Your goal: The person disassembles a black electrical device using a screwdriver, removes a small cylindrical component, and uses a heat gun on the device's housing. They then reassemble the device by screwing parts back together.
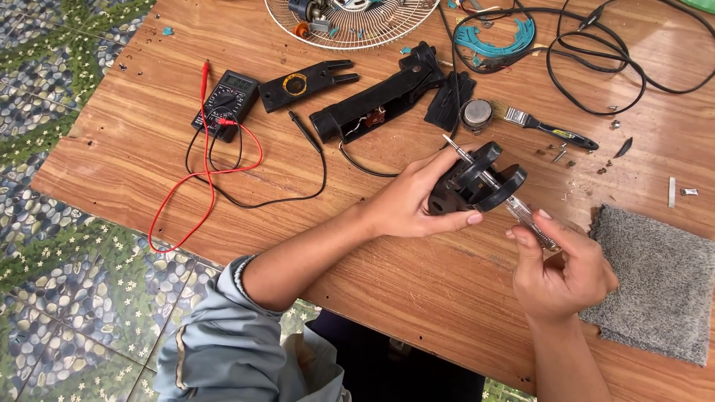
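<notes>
My left hand (417, 205) grips a black plastic part (477, 182) with round lobes, held just above the wooden table (417, 290). My right hand (558, 268) holds a screwdriver (521, 212) by its clear handle. Its metal shaft runs up and left through the black part, and the tip sticks out beyond it. Behind my hands lies a long black housing (380, 104) with wires showing inside.
A black multimeter (226, 103) with red and black leads lies at the left. A white fan grille (350, 26) is at the far edge. Black cables (596, 67), a small brush (547, 128) and loose screws lie at the right. A grey cloth (655, 279) sits by my right hand.
</notes>
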